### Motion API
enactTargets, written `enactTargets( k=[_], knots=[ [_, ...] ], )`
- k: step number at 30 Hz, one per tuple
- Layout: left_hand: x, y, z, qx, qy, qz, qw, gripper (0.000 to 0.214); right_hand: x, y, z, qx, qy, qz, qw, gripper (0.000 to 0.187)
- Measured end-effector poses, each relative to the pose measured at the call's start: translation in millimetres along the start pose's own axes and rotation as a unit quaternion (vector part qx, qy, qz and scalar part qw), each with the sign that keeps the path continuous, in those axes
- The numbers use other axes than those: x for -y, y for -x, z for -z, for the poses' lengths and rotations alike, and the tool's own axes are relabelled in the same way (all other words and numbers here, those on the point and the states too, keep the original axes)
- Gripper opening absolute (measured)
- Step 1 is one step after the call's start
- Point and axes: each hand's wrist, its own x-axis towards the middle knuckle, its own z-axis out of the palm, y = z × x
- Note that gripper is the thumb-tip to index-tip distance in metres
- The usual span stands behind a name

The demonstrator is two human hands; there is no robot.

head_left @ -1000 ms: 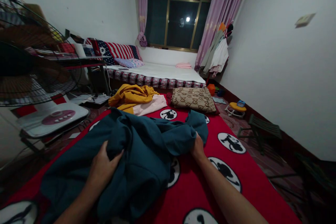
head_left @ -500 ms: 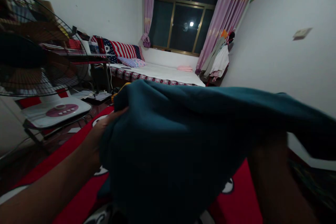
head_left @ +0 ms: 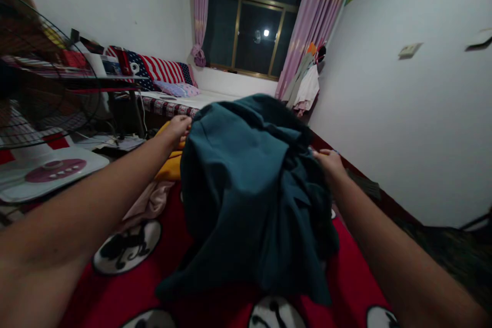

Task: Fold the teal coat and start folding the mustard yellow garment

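Observation:
A dark teal garment point(head_left: 246, 189) hangs in the air in front of me, bunched and folded over itself, its lower edge reaching down to the red blanket point(head_left: 215, 307). My left hand point(head_left: 177, 129) is closed on its upper left corner. My right hand point(head_left: 326, 162) grips its right edge at about the same height. Both arms are stretched forward.
A yellow garment point(head_left: 171, 166) and a pale pink one point(head_left: 148, 204) lie on the red blanket behind the teal cloth. A standing fan point(head_left: 46, 107) is at the left. A bed point(head_left: 172, 105) with pillows lies under the window; clothes hang by the purple curtain point(head_left: 307, 77).
The teal garment, spread wide across my view half a second ago, has been held out farther from me and now hangs bunched between my hands. My view has dipped slightly.

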Motion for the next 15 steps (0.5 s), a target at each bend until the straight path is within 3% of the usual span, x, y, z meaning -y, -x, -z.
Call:
enactTargets(
  k=[3,6,10,13,15],
  knots=[
    [56.8,22.8,-15.0,0.027,-0.017,-0.018,0.999,0.048,-17.0,42.0,-1.9,0.036,0.047,0.031,0.998,0.037],
    [102.6,73.2,-17.1,0.097,-0.062,-0.073,0.991,0.048,-30.5,105.6,9.9,0.158,0.107,0.129,0.973,0.034],
    [120.3,150.2,-8.3,0.186,-0.149,-0.156,0.958,0.036,-34.4,168.5,43.5,0.323,0.140,0.159,0.922,0.039],
    [124.6,188.5,-3.2,0.229,-0.181,-0.160,0.943,0.040,-39.0,182.3,62.9,0.426,0.174,0.151,0.875,0.068],
    [132.4,200.8,-3.9,0.241,-0.192,-0.152,0.939,0.052,-48.2,182.6,66.0,0.433,0.204,0.159,0.863,0.082]
  ],
)
